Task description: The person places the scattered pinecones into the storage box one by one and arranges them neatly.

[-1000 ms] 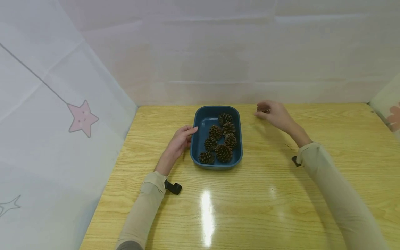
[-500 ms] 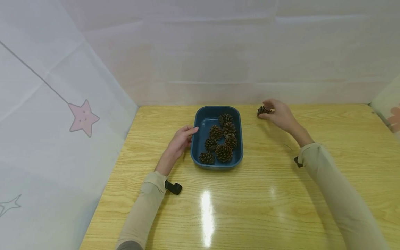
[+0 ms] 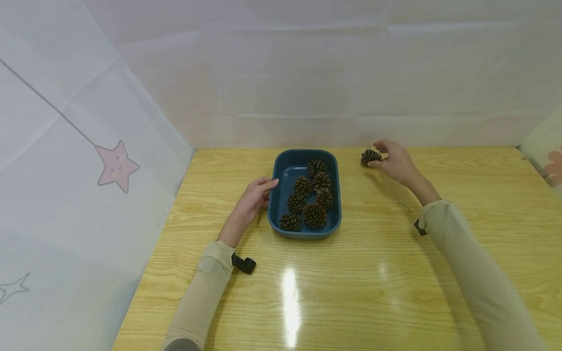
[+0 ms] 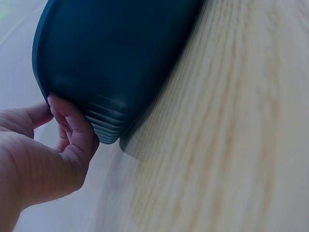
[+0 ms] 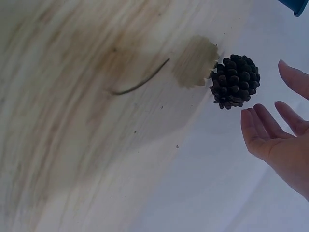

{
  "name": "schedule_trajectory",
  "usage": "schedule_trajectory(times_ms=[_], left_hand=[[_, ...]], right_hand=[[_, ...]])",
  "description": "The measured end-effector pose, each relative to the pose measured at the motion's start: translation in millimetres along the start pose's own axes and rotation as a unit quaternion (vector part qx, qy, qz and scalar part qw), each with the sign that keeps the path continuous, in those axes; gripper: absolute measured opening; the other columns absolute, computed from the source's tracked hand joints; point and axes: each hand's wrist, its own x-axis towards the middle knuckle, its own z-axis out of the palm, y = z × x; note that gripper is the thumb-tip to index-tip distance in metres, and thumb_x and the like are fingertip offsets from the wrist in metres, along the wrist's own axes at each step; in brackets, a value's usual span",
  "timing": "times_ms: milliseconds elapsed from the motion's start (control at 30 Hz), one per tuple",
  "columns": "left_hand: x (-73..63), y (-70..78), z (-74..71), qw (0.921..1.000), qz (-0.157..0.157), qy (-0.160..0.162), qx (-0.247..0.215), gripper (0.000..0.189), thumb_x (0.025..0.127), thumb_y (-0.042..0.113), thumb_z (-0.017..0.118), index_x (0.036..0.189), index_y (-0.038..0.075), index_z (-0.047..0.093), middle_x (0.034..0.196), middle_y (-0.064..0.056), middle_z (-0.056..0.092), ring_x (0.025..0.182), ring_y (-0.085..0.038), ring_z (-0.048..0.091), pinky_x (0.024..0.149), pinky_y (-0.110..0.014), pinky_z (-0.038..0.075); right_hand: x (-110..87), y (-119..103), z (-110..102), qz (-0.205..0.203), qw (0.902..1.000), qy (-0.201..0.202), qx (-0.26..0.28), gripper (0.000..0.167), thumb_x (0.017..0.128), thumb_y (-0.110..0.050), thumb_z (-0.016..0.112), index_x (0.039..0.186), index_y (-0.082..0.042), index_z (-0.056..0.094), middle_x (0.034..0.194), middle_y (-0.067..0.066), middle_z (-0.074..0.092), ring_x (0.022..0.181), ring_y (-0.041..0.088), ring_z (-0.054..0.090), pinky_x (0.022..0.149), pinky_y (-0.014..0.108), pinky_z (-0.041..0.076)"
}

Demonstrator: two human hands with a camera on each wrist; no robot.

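My left hand (image 3: 253, 197) pinches the left rim of a deep blue plastic tray (image 3: 305, 234), thumb at the edge and curled fingers against the outer wall, as the left wrist view shows. Several brown pine cones (image 3: 314, 215) lie in the tray, mostly along its right side and near end. Another pine cone (image 3: 371, 157) sits on the table by its back edge, right of the tray. Beside that cone my right hand (image 3: 398, 165) is spread; in the right wrist view a gap separates its fingers (image 5: 251, 130) from the cone.
The tray stands on a glossy wooden table (image 3: 351, 292). A thin dark twig (image 5: 142, 82) and small crumbs lie near the right forearm. Behind the table rises a pale cloth backdrop (image 3: 290, 73), with a pink star printed on its left side.
My right hand has let go of the pine cone and drawn back slightly to the right, so more of the cone shows. The left hand and the tray have stayed in place.
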Motion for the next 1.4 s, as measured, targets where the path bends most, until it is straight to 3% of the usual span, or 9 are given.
schedule_trajectory(times_ms=[867, 1400], left_hand=[[0.3, -2.7, -0.2, 0.9999, -0.006, 0.011, -0.005, 0.019, 0.106, 0.019, 0.064, 0.093, 0.007, 0.056, 0.085, -0.003, 0.056, 0.068, -0.013, 0.057, 0.061, -0.026, 0.049], [0.0, -1.5, -0.4, 1.0000, 0.000, 0.006, -0.004, 0.020, 0.106, 0.020, 0.063, 0.093, 0.006, 0.056, 0.083, -0.002, 0.057, 0.068, -0.013, 0.057, 0.062, -0.026, 0.050]], right_hand=[[6.9, 20, -1, 0.058, 0.9973, -0.033, 0.028, 0.070, 0.100, -0.014, 0.071, 0.153, 0.008, 0.031, 0.150, 0.034, 0.041, 0.138, 0.051, 0.040, 0.111, 0.063, 0.036], [11.4, 30, 0, 0.070, 0.9957, -0.049, 0.037, 0.074, 0.099, -0.015, 0.073, 0.155, 0.007, 0.030, 0.150, 0.034, 0.042, 0.138, 0.052, 0.040, 0.112, 0.062, 0.035]])
